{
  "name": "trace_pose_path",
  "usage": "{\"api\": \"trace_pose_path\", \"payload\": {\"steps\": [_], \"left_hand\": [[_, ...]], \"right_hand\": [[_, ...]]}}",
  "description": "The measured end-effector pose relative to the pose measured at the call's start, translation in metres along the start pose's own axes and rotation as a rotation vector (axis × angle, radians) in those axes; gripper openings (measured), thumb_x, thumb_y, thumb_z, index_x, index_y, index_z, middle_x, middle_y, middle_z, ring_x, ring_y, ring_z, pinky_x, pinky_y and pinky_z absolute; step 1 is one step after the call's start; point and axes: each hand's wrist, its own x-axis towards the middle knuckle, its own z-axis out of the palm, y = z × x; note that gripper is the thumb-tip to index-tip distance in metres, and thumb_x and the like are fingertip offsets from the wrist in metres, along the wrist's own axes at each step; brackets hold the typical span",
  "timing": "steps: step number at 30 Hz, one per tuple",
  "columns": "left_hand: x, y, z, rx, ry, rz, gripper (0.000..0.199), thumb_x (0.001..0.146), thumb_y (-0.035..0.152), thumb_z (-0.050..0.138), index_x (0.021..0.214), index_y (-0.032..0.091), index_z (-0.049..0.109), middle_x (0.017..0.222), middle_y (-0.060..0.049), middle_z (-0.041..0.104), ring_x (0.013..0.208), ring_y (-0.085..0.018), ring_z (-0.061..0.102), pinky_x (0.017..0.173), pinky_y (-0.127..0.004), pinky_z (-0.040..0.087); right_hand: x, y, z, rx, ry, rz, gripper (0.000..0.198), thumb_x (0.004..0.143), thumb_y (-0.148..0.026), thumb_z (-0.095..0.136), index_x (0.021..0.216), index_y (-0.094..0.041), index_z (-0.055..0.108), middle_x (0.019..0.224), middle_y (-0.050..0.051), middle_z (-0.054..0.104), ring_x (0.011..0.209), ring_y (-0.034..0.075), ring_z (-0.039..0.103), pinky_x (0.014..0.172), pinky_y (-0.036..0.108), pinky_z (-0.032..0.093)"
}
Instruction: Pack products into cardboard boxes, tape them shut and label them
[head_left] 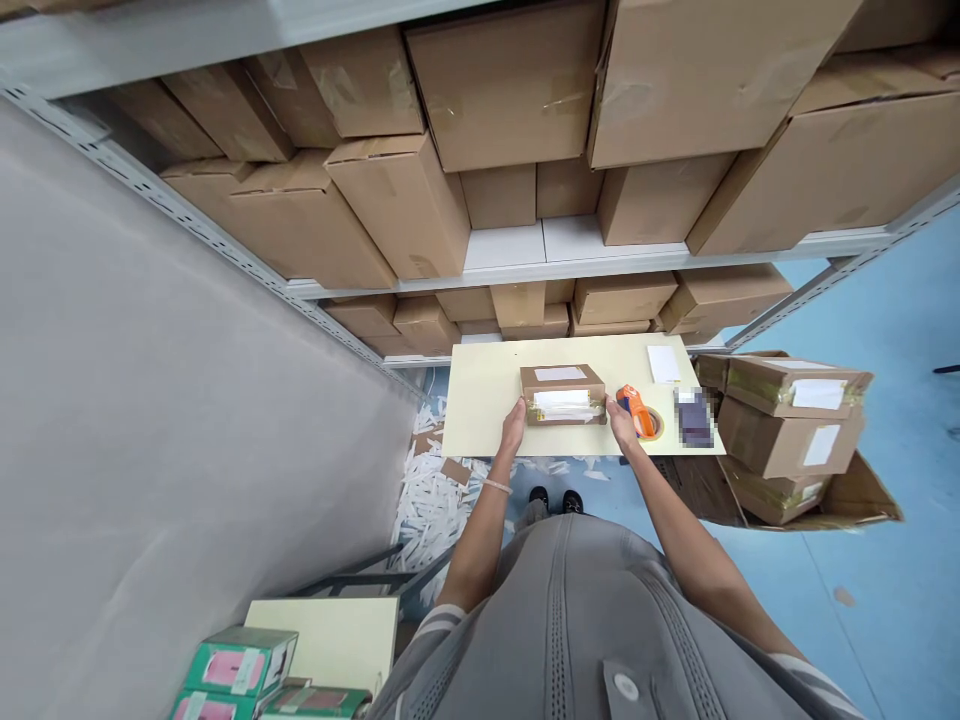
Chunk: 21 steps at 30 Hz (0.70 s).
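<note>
Here: paper strips (436, 500), floor left of the cream tabletop (480, 400); left hand (514, 426), fingers gripping one end of the labelled carton (564, 396), over the tabletop's middle; right hand (620, 424), fingers gripping the opposite end; orange tape dispenser (636, 411), on the tabletop's right half; stacked boxes (791, 438), beyond the tabletop's right end.

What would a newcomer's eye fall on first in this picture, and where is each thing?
The small cardboard box, held between the left hand and the right hand at the pale table, draws the eye first. Just to its right, a bright orange tape dispenser lies on the table. Beyond, brown cartons crowd the shelves, and white paper scraps litter the floor at left.
</note>
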Motion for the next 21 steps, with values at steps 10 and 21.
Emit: {"api": "trace_pose_path", "payload": {"steps": [10, 21], "left_hand": [[0.01, 0.007, -0.004, 0.003, 0.062, -0.013, 0.065, 0.094, 0.065, 0.04, 0.132, 0.018, 0.063, 0.14, -0.008, 0.06, 0.133, -0.026, 0.053, 0.114, -0.037, 0.037], [0.013, -0.003, -0.01, 0.003, 0.037, 0.001, 0.067, 0.098, 0.061, 0.032, 0.137, 0.013, 0.057, 0.148, -0.011, 0.052, 0.142, -0.025, 0.043, 0.119, -0.033, 0.028]], "right_hand": [[0.006, -0.024, 0.003, -0.077, -0.015, -0.092, 0.071, 0.083, -0.074, 0.039, 0.096, -0.014, 0.075, 0.1, 0.015, 0.075, 0.11, 0.035, 0.062, 0.102, 0.044, 0.043], [0.009, -0.004, 0.009, 0.093, -0.068, 0.022, 0.061, 0.086, -0.065, 0.045, 0.118, -0.021, 0.071, 0.134, 0.009, 0.065, 0.133, 0.028, 0.051, 0.115, 0.043, 0.034]]}}
